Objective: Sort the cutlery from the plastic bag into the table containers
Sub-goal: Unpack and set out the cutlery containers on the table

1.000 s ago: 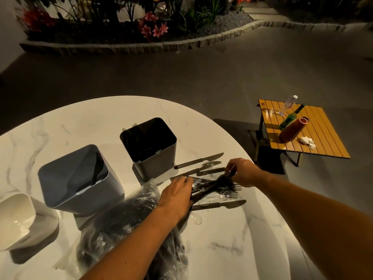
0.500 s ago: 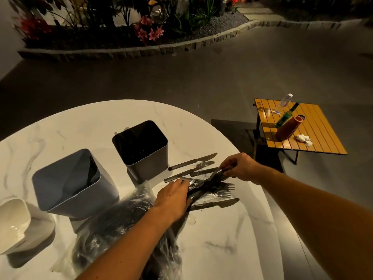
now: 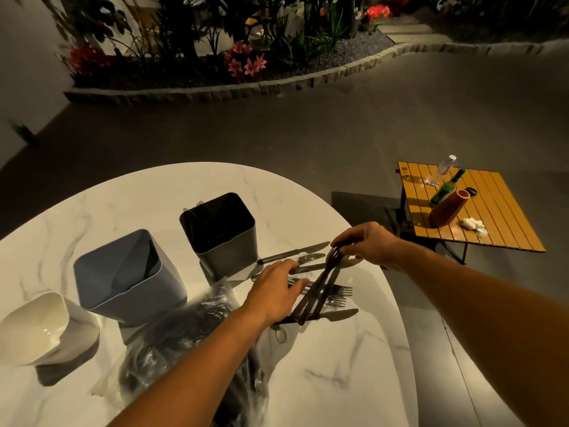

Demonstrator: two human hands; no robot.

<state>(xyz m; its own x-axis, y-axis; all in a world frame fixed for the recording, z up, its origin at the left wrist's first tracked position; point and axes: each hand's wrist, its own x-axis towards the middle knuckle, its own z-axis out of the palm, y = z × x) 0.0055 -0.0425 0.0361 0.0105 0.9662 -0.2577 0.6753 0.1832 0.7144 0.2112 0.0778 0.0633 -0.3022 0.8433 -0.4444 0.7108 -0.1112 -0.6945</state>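
While the left hand [image 3: 274,291] lies flat-fingered on loose cutlery [image 3: 323,298] beside the crinkled bag [image 3: 191,343], the right hand [image 3: 366,243] pinches slim dark spoons [image 3: 320,283] above that pile.

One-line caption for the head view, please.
Right hand lifts dark spoons from the cutlery pile; left hand rests on it.

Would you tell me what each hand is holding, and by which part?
The right hand pinches dark spoons by their bowl ends. The left hand rests on the cutlery pile, gripping nothing visible.
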